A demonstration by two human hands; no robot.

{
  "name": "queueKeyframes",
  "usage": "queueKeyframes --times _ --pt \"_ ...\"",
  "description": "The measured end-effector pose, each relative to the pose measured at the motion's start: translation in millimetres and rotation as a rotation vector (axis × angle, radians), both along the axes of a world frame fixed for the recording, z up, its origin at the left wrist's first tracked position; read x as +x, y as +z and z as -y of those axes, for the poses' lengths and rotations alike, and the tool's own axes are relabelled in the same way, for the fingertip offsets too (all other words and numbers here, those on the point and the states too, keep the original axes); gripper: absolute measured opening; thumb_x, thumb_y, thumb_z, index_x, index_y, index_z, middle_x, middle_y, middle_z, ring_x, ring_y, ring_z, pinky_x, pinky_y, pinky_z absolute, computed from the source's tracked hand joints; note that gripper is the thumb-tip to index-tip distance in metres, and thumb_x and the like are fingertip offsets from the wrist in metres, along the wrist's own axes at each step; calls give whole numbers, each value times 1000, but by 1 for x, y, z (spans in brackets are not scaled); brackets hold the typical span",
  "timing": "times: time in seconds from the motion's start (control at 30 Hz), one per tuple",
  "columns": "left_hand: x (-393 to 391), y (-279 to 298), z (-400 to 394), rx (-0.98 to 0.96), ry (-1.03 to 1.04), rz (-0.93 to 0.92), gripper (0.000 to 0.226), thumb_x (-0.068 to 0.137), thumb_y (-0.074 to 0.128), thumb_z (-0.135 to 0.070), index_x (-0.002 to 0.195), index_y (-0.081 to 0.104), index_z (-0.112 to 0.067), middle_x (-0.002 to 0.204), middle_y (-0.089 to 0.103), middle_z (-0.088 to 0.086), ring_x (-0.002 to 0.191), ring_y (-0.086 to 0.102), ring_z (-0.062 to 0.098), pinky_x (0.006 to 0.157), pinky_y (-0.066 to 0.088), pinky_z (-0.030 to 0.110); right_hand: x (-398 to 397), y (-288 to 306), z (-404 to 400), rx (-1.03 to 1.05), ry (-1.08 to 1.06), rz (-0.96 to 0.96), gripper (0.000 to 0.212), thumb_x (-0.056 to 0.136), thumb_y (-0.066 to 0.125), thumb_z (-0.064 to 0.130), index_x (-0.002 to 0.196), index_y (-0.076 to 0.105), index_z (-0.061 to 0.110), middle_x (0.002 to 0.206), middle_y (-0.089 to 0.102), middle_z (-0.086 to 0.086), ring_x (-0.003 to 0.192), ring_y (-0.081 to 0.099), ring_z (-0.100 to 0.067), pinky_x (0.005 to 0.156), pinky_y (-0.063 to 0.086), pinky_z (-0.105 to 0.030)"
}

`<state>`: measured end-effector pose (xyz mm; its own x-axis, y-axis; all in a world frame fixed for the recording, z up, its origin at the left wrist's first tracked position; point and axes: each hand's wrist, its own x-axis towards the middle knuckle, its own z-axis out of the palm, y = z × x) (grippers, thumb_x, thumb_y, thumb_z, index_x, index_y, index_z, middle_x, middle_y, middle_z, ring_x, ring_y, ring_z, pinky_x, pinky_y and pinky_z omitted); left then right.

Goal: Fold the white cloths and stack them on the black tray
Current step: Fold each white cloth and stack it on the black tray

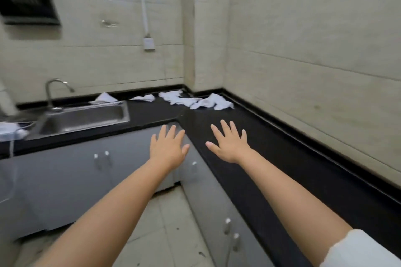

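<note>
Beyond our outstretched fingers, in the far corner of the black worktop (271,147), lie the white cloths (195,99), crumpled and unfolded: a larger heap straight ahead of the right hand's fingertips, a smaller piece (144,98) to the left of it, and another (105,98) further left, just behind the sink (86,118). They are well apart from both hands. Our left hand (168,149) is held out palm down with its fingers (171,131) straight and spread, holding nothing, in front of the grey cabinet (65,180) at the inner corner of the worktop. Our right hand (230,145) is likewise flat, its fingers (233,129) splayed and empty over the dark surface; whether it touches the worktop we cannot tell. Left of the left fingers sits the steel sink with its tap (54,89) rising behind. We cannot make out a black tray against the black worktop. A white sleeve (364,251) covers the right upper arm.
</note>
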<state>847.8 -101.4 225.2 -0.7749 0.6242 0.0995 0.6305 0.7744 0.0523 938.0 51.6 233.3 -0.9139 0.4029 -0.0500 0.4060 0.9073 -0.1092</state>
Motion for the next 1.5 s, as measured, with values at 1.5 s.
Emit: queueKeyframes --times 1.5 --pt "-774 -168 -320 -215 -269 256 53 99 31 -39 146 18 -22 158 6 3 146 -1 26 117 12 46 -733 -176 -310 -171 -253 203 63 95 26 53 148 5 26 158 -2 -6 145 -8 -29 115 4 -55"
